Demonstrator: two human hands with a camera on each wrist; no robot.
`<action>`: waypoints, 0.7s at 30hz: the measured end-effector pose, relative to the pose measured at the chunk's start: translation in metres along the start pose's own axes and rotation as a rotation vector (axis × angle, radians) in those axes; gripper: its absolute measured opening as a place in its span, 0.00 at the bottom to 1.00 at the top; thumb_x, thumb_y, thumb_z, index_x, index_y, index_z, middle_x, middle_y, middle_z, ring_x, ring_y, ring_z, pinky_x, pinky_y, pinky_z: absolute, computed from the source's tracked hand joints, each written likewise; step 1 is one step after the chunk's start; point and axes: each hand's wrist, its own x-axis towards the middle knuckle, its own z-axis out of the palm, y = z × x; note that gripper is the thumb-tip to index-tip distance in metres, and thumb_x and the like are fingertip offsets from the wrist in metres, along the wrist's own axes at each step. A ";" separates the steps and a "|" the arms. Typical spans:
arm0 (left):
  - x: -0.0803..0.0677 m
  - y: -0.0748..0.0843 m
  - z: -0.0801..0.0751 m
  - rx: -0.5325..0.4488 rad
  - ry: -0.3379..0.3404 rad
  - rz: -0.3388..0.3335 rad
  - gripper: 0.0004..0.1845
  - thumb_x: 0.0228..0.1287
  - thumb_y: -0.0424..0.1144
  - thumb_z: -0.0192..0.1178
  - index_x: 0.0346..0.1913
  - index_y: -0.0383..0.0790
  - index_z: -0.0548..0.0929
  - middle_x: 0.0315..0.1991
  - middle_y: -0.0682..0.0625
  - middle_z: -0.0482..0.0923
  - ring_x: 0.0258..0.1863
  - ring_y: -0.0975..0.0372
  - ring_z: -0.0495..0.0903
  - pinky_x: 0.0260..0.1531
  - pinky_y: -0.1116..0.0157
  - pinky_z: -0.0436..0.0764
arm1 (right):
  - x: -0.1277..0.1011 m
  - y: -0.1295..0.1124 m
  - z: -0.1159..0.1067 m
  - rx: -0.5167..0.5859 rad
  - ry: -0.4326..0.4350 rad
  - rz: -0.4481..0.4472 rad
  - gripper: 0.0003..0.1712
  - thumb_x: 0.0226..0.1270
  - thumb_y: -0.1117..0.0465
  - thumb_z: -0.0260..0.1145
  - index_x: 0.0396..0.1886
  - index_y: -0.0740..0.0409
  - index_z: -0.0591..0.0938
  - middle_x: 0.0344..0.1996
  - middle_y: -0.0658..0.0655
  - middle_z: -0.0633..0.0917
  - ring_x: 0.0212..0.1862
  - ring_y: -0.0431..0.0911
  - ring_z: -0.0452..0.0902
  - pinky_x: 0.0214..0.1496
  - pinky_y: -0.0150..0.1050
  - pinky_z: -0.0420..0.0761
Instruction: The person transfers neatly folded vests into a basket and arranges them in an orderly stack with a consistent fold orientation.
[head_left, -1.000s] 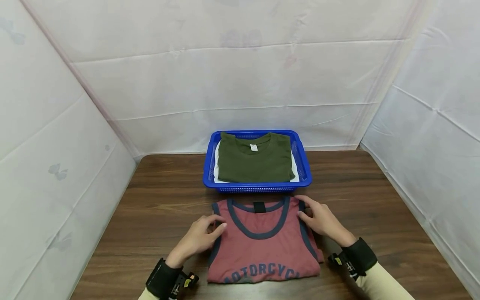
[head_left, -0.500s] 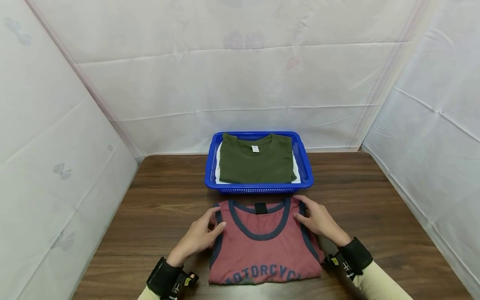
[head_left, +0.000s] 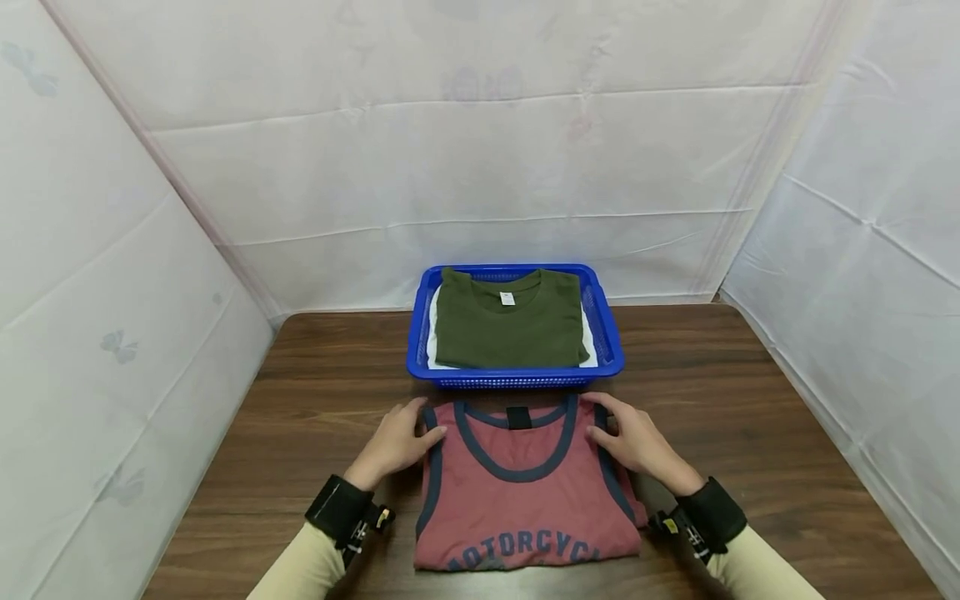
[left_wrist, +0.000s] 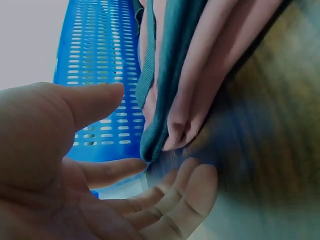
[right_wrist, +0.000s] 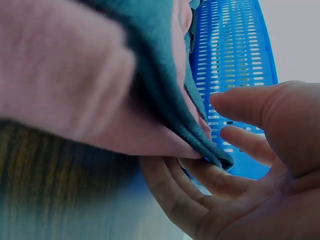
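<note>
The folded red tank top (head_left: 525,487) lies on the near table (head_left: 750,417), just short of the blue basket (head_left: 607,333). My left hand (head_left: 395,443) and right hand (head_left: 637,442) flank its far corners, fingers loosely spread; fingertips apparently slide beneath its edges.

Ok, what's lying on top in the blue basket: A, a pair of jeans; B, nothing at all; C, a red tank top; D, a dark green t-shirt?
D: a folded dark green t-shirt lies on top in the blue basket; the red tank top is on the table.
</note>
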 end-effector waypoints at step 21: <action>0.030 -0.005 0.005 0.048 -0.106 -0.026 0.16 0.55 0.42 0.80 0.36 0.38 0.83 0.30 0.50 0.77 0.30 0.59 0.75 0.33 0.61 0.76 | 0.006 0.001 0.002 0.007 -0.037 -0.043 0.27 0.71 0.63 0.69 0.69 0.56 0.77 0.58 0.64 0.82 0.48 0.58 0.83 0.48 0.52 0.80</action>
